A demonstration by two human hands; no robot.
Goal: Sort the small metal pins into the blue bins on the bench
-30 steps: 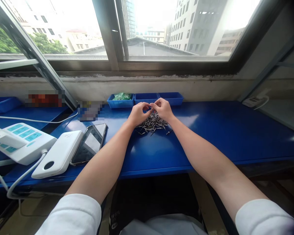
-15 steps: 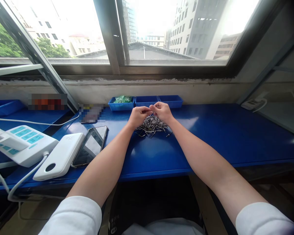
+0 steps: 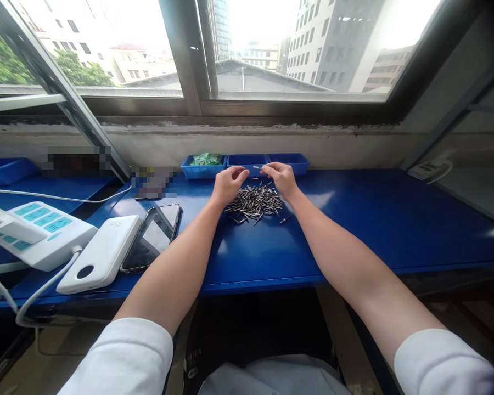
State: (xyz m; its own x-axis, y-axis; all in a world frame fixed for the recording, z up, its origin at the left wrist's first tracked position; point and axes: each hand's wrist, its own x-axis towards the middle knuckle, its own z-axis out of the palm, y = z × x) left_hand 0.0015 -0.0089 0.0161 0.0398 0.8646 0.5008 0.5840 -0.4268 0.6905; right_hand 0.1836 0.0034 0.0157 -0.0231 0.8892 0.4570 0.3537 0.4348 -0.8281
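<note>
A heap of thin silver metal pins, like blind rivets, lies on the blue tabletop between my hands. My right hand pinches one small rivet by its end; it sticks out to the left, in front of the blue bins. At the heap's upper left edge is my left hand, thumb and index finger drawn together. Whatever those fingers hold, if anything, is too small to see. One loose pin rests apart from the heap on the right.
Behind the heap, blue bins stand against the wall; the leftmost has green plastic bags. To the left are a phone, a white power bank and a power strip with white cables. The tabletop's front edge runs below my forearms.
My hands have moved apart from each other. The small rivet now shows in my right fingers, clear of my left hand. The view has tilted slightly.
</note>
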